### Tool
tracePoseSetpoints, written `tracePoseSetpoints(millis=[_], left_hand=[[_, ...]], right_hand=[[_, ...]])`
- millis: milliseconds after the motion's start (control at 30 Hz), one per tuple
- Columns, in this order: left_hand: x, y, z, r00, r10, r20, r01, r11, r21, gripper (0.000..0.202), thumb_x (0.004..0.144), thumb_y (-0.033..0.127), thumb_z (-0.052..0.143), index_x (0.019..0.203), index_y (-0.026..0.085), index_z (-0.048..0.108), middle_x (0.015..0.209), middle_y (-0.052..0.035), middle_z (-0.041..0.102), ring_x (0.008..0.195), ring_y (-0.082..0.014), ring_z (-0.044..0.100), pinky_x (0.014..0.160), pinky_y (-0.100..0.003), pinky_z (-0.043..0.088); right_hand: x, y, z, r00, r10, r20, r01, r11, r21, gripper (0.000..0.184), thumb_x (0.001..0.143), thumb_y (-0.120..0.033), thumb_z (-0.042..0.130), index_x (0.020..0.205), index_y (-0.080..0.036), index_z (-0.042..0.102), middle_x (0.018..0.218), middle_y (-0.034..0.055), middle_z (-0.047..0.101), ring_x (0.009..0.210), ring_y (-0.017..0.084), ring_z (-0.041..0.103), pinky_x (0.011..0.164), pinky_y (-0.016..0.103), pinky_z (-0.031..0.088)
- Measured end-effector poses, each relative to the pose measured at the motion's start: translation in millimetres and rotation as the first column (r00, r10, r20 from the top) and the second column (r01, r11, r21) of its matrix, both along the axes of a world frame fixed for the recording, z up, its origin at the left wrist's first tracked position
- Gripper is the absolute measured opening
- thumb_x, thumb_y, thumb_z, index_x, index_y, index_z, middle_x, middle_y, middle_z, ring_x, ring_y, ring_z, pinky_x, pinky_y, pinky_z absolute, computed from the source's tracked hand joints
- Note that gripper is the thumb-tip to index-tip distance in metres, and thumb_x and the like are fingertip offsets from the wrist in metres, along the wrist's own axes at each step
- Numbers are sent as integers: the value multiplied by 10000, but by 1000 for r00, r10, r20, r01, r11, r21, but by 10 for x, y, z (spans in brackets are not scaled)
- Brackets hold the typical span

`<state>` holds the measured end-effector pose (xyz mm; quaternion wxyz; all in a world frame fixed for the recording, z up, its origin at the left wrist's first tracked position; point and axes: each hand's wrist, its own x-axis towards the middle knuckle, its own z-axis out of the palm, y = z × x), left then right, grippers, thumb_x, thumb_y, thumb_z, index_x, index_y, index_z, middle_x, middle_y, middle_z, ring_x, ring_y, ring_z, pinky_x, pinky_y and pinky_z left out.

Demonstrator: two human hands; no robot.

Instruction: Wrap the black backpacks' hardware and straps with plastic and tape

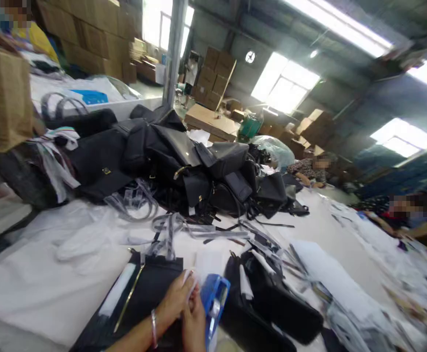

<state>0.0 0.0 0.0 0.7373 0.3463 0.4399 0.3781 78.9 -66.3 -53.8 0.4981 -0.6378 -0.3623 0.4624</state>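
Observation:
My left hand [177, 296], with a bracelet at the wrist, and my right hand [194, 313] meet at the bottom centre. Both sets of fingers are closed on a small thin white piece [190, 277], maybe paper or plastic film; its kind cannot be made out. Beneath them lies a black handbag [162, 278] with a gold zip [129, 298], a white strip [118, 288] beside the zip and handles wrapped in clear plastic [170, 239]. Right beside my right hand stands a blue tape dispenser [215, 303]. Further right, black bags [265, 298] lie on the table.
A long heap of black bags [177, 151] runs across the back of the white table [319, 215]. White sheeting [52, 264] covers the left side. Plastic-wrapped straps [206, 232] lie mid-table. Other people [310, 171] sit at the right; cartons [96, 39] are stacked behind.

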Motion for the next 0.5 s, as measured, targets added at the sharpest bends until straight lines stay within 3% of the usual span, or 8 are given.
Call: tracePoseSetpoints(millis=[133,267,400,500], left_hand=[[-67,5,13,999,-31,-33,32,999,26,515,727,673,567,799,163,572,672,-2,602,605,-146,554,592,-261,458],[-91,45,-51,998,-55,-18,56,996,63,475,821,620,490,832,155,588,694,-13,616,604,-138,555,588,-245,446],[-86,78,-65,978,-201,56,193,974,122,529,849,635,419,867,141,608,664,-9,598,553,-117,525,561,-231,423],[-116,145,-33,951,-304,54,294,945,142,602,812,691,420,809,133,645,633,-14,583,522,-117,508,531,-233,412]], right_hand=[[19,28,163,988,145,-51,-145,989,10,560,812,-469,608,1288,-188,521,1213,119,626,1090,281,605,958,422,461],[345,215,542,921,387,-50,-389,921,-27,535,773,-469,656,1237,-217,569,1083,79,672,988,262,631,902,397,482],[697,526,886,920,361,153,-343,930,-128,545,759,-578,607,1162,-211,634,826,61,677,708,227,623,694,351,518],[822,751,943,829,550,102,-531,831,-163,479,715,-612,629,971,-217,718,808,72,682,758,247,633,740,345,507]])
